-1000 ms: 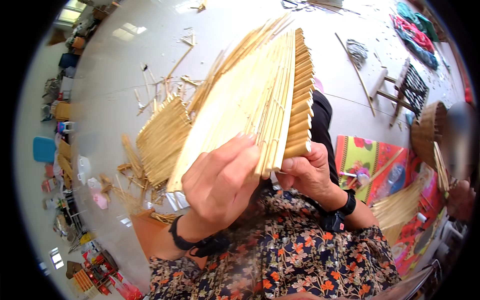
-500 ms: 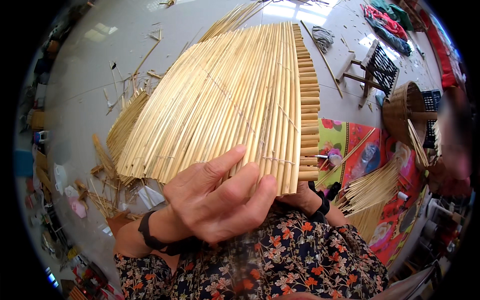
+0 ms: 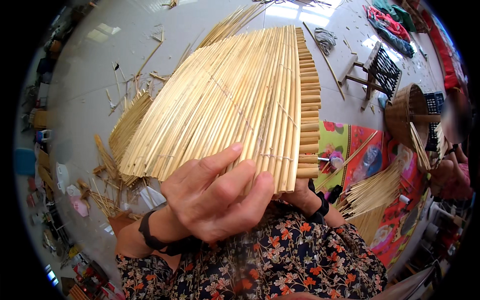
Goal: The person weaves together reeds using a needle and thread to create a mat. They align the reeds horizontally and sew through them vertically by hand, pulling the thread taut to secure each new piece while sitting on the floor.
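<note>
- The left hand (image 3: 215,197) lies flat against the near face of a woven straw panel (image 3: 235,100), with its fingers (image 3: 227,185) stretched out and pressed on the lower edge; the thumb is hidden, so I cannot tell if it closes around the panel.
- The right hand (image 3: 300,192) is mostly hidden behind the lower right corner of the panel; it seems to support the panel from behind, but its grip I cannot tell.
- The panel is raised in front of the person, above both hands, and spreads wider toward its far end; thin strings cross its pale yellow stalks.
- A thick edge of cut stalk ends (image 3: 307,105) runs along the right side of the panel, just above the right hand.
- Each wrist carries a black band (image 3: 160,240).
- Left of the left hand, loose straw (image 3: 115,150) lies scattered on the grey floor (image 3: 85,80).
- Right of the right hand lies a bundle of straw stalks (image 3: 375,192) on a colourful flowered mat (image 3: 360,145).
- Farther right stand a brown woven basket (image 3: 405,112) and a small wooden stool (image 3: 377,70).
</note>
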`<state>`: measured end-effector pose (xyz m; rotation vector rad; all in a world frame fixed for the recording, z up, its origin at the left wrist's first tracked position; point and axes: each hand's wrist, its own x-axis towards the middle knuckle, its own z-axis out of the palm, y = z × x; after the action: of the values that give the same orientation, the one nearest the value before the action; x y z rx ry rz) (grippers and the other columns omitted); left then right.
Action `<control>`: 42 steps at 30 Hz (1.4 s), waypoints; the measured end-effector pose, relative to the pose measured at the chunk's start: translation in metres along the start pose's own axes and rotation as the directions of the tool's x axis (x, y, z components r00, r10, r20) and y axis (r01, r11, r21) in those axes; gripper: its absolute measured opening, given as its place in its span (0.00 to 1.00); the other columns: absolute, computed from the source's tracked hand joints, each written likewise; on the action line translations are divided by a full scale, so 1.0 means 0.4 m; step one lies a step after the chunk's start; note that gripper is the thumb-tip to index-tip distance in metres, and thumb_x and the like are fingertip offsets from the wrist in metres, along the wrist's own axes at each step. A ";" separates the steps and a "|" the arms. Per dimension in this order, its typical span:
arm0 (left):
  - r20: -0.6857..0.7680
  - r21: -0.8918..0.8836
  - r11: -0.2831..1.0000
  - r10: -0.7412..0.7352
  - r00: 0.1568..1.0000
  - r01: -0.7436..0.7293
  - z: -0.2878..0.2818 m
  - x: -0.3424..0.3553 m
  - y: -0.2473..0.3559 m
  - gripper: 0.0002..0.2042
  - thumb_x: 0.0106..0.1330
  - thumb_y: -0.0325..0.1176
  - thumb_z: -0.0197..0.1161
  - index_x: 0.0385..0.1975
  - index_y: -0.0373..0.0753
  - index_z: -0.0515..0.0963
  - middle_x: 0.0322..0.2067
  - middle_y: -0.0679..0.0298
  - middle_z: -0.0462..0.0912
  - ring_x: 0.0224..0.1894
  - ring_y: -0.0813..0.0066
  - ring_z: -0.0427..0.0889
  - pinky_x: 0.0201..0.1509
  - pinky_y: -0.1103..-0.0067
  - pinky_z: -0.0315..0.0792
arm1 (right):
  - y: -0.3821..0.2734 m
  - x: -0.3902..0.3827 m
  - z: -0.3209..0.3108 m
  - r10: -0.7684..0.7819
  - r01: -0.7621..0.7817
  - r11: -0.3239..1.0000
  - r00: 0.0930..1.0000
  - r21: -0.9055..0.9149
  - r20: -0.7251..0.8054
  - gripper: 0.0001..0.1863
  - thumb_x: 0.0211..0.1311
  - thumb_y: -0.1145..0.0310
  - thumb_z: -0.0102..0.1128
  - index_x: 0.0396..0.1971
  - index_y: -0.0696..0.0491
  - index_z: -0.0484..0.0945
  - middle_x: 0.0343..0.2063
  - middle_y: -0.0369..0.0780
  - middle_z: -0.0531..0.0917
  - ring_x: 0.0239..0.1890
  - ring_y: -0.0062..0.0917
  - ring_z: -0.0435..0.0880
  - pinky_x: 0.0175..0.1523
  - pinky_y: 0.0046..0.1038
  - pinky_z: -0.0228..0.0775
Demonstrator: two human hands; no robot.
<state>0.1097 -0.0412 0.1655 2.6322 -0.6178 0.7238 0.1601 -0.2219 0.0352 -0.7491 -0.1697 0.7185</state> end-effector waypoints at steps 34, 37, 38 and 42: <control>0.006 -0.017 0.999 0.050 0.999 -0.050 0.021 0.014 -0.011 0.13 0.51 0.23 0.70 0.38 0.38 0.82 0.38 0.63 0.82 0.39 0.60 0.87 0.41 0.76 0.87 | 0.062 0.004 -0.081 -0.232 0.233 0.972 0.968 0.002 0.094 0.10 0.66 0.81 0.63 0.46 0.63 0.84 0.47 0.42 0.88 0.47 0.25 0.87 0.50 0.27 0.81; 0.011 -0.009 0.999 0.048 0.999 -0.048 0.022 0.015 -0.009 0.13 0.51 0.23 0.71 0.38 0.39 0.82 0.38 0.63 0.82 0.39 0.60 0.88 0.41 0.76 0.87 | 0.047 -0.001 -0.082 -0.207 0.214 0.974 0.974 -0.069 0.098 0.10 0.66 0.80 0.63 0.46 0.63 0.84 0.46 0.42 0.88 0.47 0.25 0.87 0.51 0.27 0.81; 0.010 -0.008 0.999 0.047 0.999 -0.047 0.022 0.014 -0.008 0.13 0.51 0.23 0.71 0.38 0.39 0.82 0.38 0.63 0.82 0.39 0.60 0.88 0.41 0.76 0.87 | 0.033 -0.003 -0.068 -0.187 0.189 0.982 0.980 -0.016 0.074 0.10 0.67 0.80 0.62 0.46 0.63 0.84 0.46 0.42 0.88 0.47 0.25 0.87 0.51 0.27 0.82; 0.011 0.000 0.998 0.064 0.998 -0.064 0.024 0.013 -0.009 0.13 0.51 0.23 0.70 0.38 0.38 0.82 0.38 0.63 0.82 0.39 0.61 0.87 0.41 0.76 0.87 | 0.033 0.006 -0.057 -0.210 0.204 0.976 0.975 0.075 0.073 0.10 0.69 0.78 0.61 0.48 0.62 0.83 0.47 0.42 0.87 0.47 0.25 0.87 0.51 0.27 0.82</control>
<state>0.1195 -0.0438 0.1597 2.6290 -0.7079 0.7281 0.1638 -0.2264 0.0093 -0.6283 -0.2917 0.5530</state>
